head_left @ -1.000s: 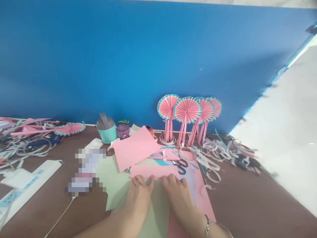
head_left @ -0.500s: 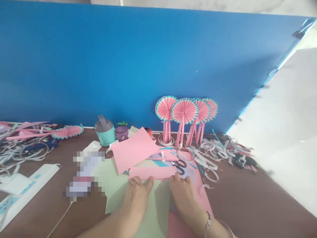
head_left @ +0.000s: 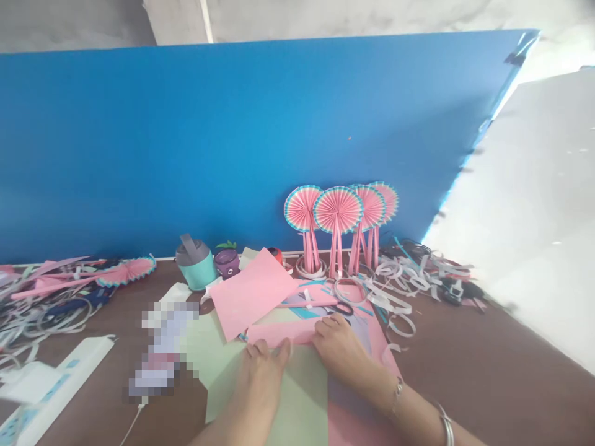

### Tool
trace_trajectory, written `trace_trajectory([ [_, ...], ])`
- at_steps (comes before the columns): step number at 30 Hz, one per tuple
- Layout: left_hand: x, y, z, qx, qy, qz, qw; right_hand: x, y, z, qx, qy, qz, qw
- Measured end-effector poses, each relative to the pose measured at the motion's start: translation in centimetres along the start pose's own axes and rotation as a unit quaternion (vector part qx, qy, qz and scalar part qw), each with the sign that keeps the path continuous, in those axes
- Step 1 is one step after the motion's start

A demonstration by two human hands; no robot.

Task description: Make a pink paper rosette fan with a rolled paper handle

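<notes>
A narrow folded pink paper strip [head_left: 283, 332] lies crosswise over pale green paper [head_left: 302, 384]. Its left part is under the curled fingers of my left hand [head_left: 264, 365], which press along its near edge. My right hand [head_left: 337, 341] has its fingers closed on the strip's right end. Just behind the strip, a larger pink sheet [head_left: 253, 291] rests at a slant. Dark-handled scissors [head_left: 344, 308] sit behind my right hand, partly hidden by it. More pink paper [head_left: 388, 347] spreads beneath the right side.
Several pink pleated round fans [head_left: 338, 210] stand against the blue partition [head_left: 186, 142]. A teal cup [head_left: 198, 269] and a purple cup [head_left: 227, 262] are at the back left. White strip scraps [head_left: 395, 279] lie right; a power strip [head_left: 60, 390] lies left.
The view has tilted up slightly. My right hand has shifted left and inward along the pink strip, now covering its right end. My left hand remains on the strip.
</notes>
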State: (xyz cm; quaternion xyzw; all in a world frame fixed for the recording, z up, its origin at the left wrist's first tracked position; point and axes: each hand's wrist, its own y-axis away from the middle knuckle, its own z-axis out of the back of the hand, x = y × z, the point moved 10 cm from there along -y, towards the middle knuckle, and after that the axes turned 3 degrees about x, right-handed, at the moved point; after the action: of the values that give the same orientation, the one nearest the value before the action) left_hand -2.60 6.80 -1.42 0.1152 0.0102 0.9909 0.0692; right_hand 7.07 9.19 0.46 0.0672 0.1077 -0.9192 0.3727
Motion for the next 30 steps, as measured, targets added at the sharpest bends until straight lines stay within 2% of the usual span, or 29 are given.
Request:
trace_trajectory([
  [3, 0.4, 0.2, 1.5, 0.031, 0.017, 0.001, 0.999, -0.6, -0.1, 0.3, -0.008, -0.005, 0.0, 1.0],
  [7, 1.6, 0.3, 1.9, 0.084, 0.041, 0.032, 0.995, -1.0, -0.2, 0.3, -0.011, -0.027, 0.008, 1.0],
  [9, 2.6, 0.1, 1.7, 0.086, 0.066, 0.051, 0.993, -1.6, -0.2, 0.3, -0.021, -0.041, -0.011, 0.999],
  [10, 3.2, -0.2, 1.9, 0.064, 0.08, 0.062, 0.993, -2.1, -0.1, 0.4, -0.033, -0.054, -0.029, 0.998],
  [11, 3.9, -0.5, 2.3, 0.031, 0.096, 0.072, 0.992, -2.8, 0.0, 0.6, -0.053, -0.074, -0.052, 0.995],
  [12, 4.6, -0.7, 3.1, -0.024, 0.112, 0.077, 0.99, -3.6, 0.2, 0.9, -0.079, -0.099, -0.078, 0.989],
  [13, 5.2, -0.6, 5.0, -0.128, 0.129, 0.072, 0.981, -4.5, 0.5, 1.3, -0.108, -0.129, -0.105, 0.98],
  [15, 6.3, 1.0, 8.2, -0.33, 0.187, 0.049, 0.924, -6.1, 1.3, 2.2, -0.171, -0.187, -0.155, 0.955],
  [16, 6.7, 2.0, 9.2, -0.403, 0.23, 0.03, 0.885, -6.8, 1.7, 2.6, -0.201, -0.208, -0.177, 0.941],
  [17, 6.9, 2.5, 9.6, -0.435, 0.284, 0.007, 0.854, -7.2, 2.1, 3.1, -0.227, -0.221, -0.19, 0.929],
  [18, 6.9, 2.3, 9.3, -0.425, 0.347, -0.016, 0.836, -7.3, 2.4, 3.5, -0.248, -0.228, -0.194, 0.921],
  [19, 6.5, 1.5, 8.6, -0.377, 0.416, -0.037, 0.827, -7.0, 2.5, 4.0, -0.266, -0.229, -0.185, 0.918],
  [21, 4.3, -0.7, 5.7, -0.2, 0.547, -0.058, 0.811, -5.4, 2.3, 5.0, -0.287, -0.22, -0.129, 0.923],
  [22, 3.2, -1.4, 4.2, -0.122, 0.601, -0.055, 0.788, -4.2, 2.1, 5.5, -0.291, -0.212, -0.087, 0.929],
  [23, 2.3, -1.7, 3.2, -0.076, 0.647, -0.044, 0.757, -2.9, 1.9, 5.7, -0.29, -0.203, -0.044, 0.934],
  [24, 1.8, -1.9, 2.3, -0.045, 0.682, -0.022, 0.73, -1.7, 1.8, 5.9, -0.288, -0.193, -0.003, 0.938],
  [26, 1.7, -2.1, 1.1, -0.029, 0.726, 0.028, 0.686, 0.3, 1.7, 5.9, -0.277, -0.173, 0.059, 0.943],
  [28, 1.9, -2.2, 0.5, -0.029, 0.747, 0.059, 0.661, 1.1, 1.7, 5.7, -0.264, -0.159, 0.085, 0.948],
  [30, 2.3, -2.2, 0.3, -0.031, 0.755, 0.072, 0.651, 1.1, 1.6, 5.5, -0.244, -0.161, 0.092, 0.952],
])
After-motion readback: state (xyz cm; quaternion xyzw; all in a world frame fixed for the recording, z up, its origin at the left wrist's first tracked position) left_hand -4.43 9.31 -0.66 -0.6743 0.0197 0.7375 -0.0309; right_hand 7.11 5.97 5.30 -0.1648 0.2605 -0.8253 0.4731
